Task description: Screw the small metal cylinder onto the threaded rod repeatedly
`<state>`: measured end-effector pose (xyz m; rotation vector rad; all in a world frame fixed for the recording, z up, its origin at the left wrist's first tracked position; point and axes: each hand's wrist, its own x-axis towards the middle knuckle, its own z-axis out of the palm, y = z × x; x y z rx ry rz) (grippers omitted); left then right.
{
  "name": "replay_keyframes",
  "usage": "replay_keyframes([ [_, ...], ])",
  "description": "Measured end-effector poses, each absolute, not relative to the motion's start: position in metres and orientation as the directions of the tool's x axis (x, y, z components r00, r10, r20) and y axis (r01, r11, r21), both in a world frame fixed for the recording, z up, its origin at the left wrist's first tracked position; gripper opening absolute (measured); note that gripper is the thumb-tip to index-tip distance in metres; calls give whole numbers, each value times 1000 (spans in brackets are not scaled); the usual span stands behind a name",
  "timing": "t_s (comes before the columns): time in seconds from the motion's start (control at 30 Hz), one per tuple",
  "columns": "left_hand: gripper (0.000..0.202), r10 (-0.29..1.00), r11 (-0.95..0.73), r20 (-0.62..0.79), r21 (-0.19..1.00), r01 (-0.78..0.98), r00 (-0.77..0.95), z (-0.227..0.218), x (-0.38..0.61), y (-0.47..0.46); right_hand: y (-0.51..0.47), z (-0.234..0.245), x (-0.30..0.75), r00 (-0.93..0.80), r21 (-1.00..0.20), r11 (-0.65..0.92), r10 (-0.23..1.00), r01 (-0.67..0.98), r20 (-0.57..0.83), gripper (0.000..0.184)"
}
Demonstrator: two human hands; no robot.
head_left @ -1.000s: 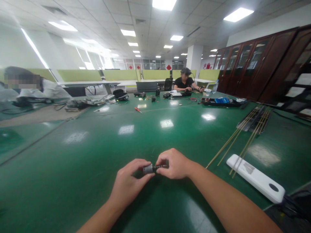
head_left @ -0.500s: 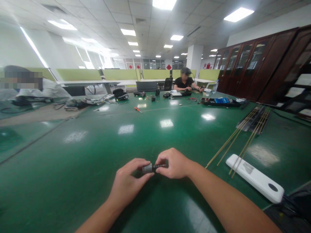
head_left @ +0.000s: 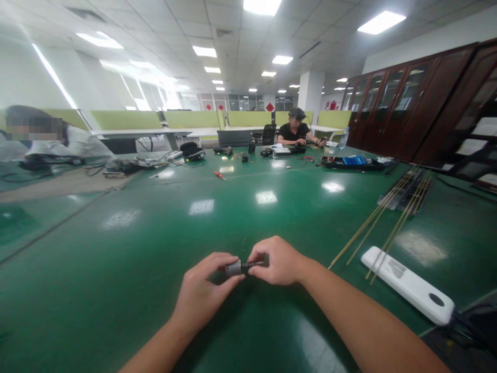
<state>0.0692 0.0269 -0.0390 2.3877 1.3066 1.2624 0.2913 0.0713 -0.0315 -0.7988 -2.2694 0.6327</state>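
Note:
My left hand (head_left: 205, 282) is closed, gripping a small grey metal cylinder (head_left: 233, 268) between thumb and fingers. A dark rod with spiral ridges (head_left: 249, 265) sticks out of the cylinder's right end. My right hand (head_left: 276, 261) pinches that rod near its far end, thumb below and fingers curled over. The piece lies level across the gap between my hands, just over the green table (head_left: 155, 243). Both fingertips partly cover the cylinder and the rod's tip.
Long thin brass-coloured rods (head_left: 355, 235) and a white oblong device (head_left: 407, 285) lie to the right. A red screwdriver (head_left: 219, 175) rests farther off. Beyond are a black tray with blue items (head_left: 353, 160), a person (head_left: 295, 129) across the table, and another person (head_left: 73, 140) at far left.
My left hand and the cylinder have shifted very slightly left, and a little more of the ridged rod shows. My right hand has hardly moved.

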Motion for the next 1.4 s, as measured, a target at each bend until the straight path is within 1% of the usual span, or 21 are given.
replay_keyframes([
  [0.2, 23, 745, -613, 610, 467, 638, 269, -39, 68, 27, 72, -33, 291, -601, -630, 676, 699, 381, 387, 11],
  [0.57, 23, 743, -613, 615, 471, 634, 263, -39, 66, 28, 72, -33, 290, -582, -641, 667, 710, 379, 395, 10],
  [1.0, 23, 738, -617, 622, 462, 638, 263, -37, 66, 28, 72, -31, 289, -584, -626, 679, 704, 384, 405, 10],
  [1.4, 24, 731, -617, 628, 443, 650, 267, -37, 64, 27, 70, -29, 289, -568, -660, 648, 727, 381, 386, 12],
])
